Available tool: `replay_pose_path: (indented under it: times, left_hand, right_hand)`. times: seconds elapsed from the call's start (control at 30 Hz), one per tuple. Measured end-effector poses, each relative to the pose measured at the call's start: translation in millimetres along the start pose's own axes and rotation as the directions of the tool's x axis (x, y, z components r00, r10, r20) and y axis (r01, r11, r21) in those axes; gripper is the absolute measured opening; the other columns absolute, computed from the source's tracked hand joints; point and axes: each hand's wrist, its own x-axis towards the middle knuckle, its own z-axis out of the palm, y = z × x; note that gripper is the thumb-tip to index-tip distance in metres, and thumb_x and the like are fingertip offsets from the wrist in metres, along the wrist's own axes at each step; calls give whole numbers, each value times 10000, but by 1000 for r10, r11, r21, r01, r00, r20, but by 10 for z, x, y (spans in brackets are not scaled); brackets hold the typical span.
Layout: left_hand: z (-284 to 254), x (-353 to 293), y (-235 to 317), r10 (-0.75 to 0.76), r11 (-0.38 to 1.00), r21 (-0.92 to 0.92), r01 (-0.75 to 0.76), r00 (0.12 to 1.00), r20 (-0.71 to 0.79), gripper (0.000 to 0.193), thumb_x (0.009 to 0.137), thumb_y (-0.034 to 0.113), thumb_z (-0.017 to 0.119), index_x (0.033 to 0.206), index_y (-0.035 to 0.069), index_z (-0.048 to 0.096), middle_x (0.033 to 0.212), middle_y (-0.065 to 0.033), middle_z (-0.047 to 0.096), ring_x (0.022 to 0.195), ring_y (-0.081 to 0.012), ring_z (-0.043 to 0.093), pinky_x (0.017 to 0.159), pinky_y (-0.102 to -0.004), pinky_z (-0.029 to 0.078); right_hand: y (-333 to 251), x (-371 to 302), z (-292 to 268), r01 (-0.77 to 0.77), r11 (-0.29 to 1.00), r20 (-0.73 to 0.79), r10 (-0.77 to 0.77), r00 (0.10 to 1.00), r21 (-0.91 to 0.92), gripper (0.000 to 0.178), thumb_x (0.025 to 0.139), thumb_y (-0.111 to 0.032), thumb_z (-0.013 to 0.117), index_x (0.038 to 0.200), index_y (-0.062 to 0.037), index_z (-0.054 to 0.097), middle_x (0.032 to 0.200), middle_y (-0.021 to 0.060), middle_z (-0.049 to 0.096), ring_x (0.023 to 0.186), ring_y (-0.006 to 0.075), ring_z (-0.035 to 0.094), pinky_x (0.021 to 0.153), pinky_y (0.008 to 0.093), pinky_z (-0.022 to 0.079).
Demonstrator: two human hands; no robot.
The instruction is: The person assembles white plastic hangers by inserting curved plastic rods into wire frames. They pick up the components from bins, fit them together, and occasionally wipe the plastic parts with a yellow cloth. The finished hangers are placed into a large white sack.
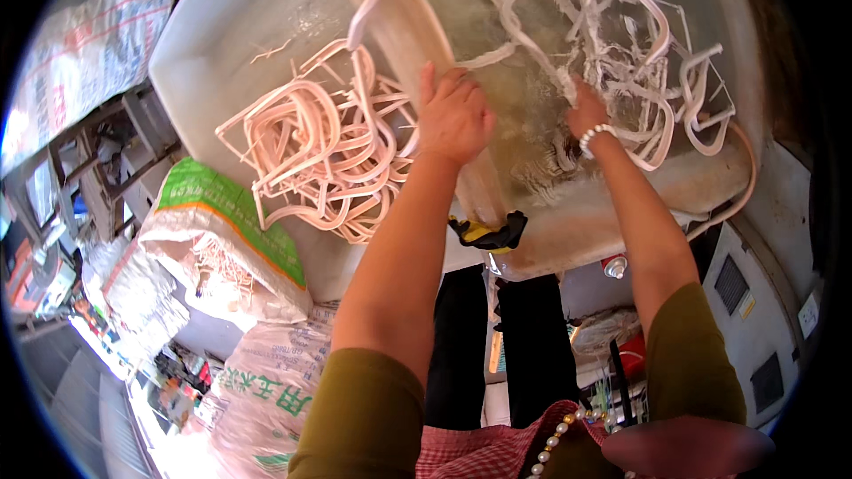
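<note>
My left hand (454, 117) lies over the long board (484, 182) that crosses the tub, its thumb stretched forward and its fingers curled. Whatever is under those fingers is hidden; one end of a whitish strip (490, 57) reaches close to them. On the right, my right hand (587, 112), with a beaded bracelet on the wrist, is closed at the end of a pale, wet strip (541, 46). Beside it, looped whitish strips (652, 115) lie in cloudy water. Left of the board is a tangled heap of pale pink, bent strips (324, 137).
The big whitish tub (204, 35) spans the space ahead. Black and yellow wrapping (493, 232) covers the board's near end. A green-and-white sack (222, 213) holding thin strips stands at left, above another sack (266, 381). A hose (750, 160) runs along the right rim.
</note>
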Motion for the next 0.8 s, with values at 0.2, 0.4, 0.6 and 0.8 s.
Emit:
replay_pose_path:
  times: [0.2, 0.4, 0.6, 0.8]
  left_hand:
    - [-17, -7, 44, -36, 999, -4, 37, 999, 29, 143, 761, 227, 606, 787, 97, 662, 922, -5, 648, 1106, -227, 521, 1119, -524, 155]
    - [-101, -74, 32, -109, 964, -235, 120, 992, 63, 130, 776, 215, 630, 830, 104, 669, 1014, -43, 632, 1129, -253, 500, 1099, -575, 151]
    - [-705, -945, 813, -487, 852, -262, 453, 870, -78, 288, 794, 172, 636, 1069, 105, 578, 1267, -143, 476, 1175, -327, 452, 1016, -676, 142]
    - [-1022, -2038, 1349, -694, 640, -297, 708, 699, 173, 268, 815, 112, 617, 1078, 103, 562, 1298, -163, 454, 1189, -336, 443, 1036, -645, 146]
  right_hand:
    - [-323, -471, -590, 349, 926, -100, -337, 936, 143, 693, 820, -117, 649, 1427, -109, 315, 1409, 199, 379, 1285, 348, 389, 1046, 360, 344]
    - [-807, -814, -1094, 395, 903, 37, -406, 913, 171, 447, 828, -231, 660, 1247, -117, 550, 1394, 171, 417, 1243, 334, 450, 1023, 376, 378]
    - [-1903, -774, -1241, 686, 703, -61, -706, 706, -190, 455, 849, -142, 590, 1293, -119, 490, 1411, 182, 387, 1267, 339, 413, 1052, 415, 339]
    - [-3031, -187, -946, 652, 439, -117, -872, 476, -618, 538, 874, -129, 525, 1385, -112, 358, 1389, 159, 406, 1322, 306, 328, 1107, 430, 234]
